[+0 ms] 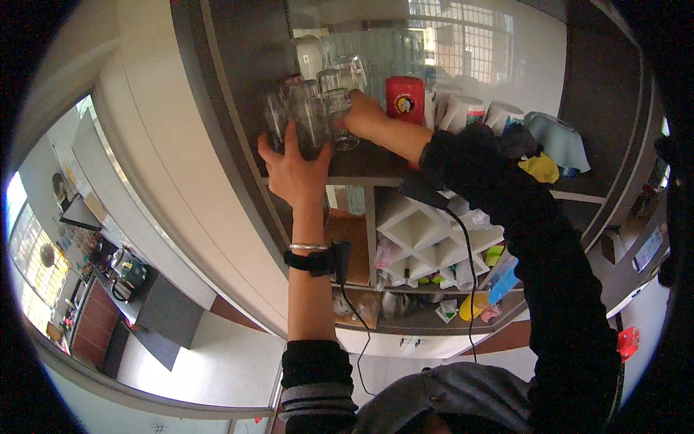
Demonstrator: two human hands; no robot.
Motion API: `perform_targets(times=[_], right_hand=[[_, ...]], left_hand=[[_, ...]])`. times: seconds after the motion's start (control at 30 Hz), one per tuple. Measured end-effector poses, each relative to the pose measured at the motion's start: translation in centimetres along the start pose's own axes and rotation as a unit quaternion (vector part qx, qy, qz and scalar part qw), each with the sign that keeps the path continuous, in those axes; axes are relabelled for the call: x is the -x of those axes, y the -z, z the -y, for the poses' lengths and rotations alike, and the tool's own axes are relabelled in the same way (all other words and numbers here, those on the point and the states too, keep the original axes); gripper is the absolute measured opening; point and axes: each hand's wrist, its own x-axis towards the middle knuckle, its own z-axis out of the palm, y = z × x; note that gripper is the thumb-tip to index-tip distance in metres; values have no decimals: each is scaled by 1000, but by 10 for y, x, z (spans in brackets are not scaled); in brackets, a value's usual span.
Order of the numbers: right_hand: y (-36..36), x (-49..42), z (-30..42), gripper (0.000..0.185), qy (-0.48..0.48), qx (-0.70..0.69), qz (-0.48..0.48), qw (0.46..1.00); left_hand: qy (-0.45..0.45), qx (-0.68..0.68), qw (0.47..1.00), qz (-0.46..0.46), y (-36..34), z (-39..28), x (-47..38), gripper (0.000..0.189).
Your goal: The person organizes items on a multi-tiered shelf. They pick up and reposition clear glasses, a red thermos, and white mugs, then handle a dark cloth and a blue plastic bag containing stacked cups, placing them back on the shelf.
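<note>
Clear drinking glasses stand close together at the left end of a dark cabinet shelf. My left hand [297,173] has its fingers spread around the lower part of a clear glass [308,116], blurred where it meets another glass [275,116] on its left. From the right, my right hand [367,116] grips a glass [337,102] near its upper part; its fingertips are partly hidden. Behind these, a glass mug [353,68] is near the shelf's glossy back panel. A red box [405,100] sits just right of my right hand.
Upside-down white cups [462,111] and a pale blue bowl [558,135] line the shelf's right side, with a yellow cloth-like item [541,167] in front. Below is a white lattice rack [417,230]. A cream wall edge [227,206] borders the left. Black cables [470,260] hang from my wrist devices.
</note>
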Motion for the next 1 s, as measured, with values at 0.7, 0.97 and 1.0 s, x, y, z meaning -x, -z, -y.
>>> perform_targets(times=[0.7,0.97,1.0], right_hand=[[-21,13,-24,71,87,-33,-35,995],[-16,19,-16,65,62,-52,-21,997],[-12,24,-9,64,55,-27,-30,998]], left_hand=[[-26,61,997,29,0,18,1,74],[-35,173,983,52,0,32,-5,63],[-30,200,978,52,2,35,-6,61]])
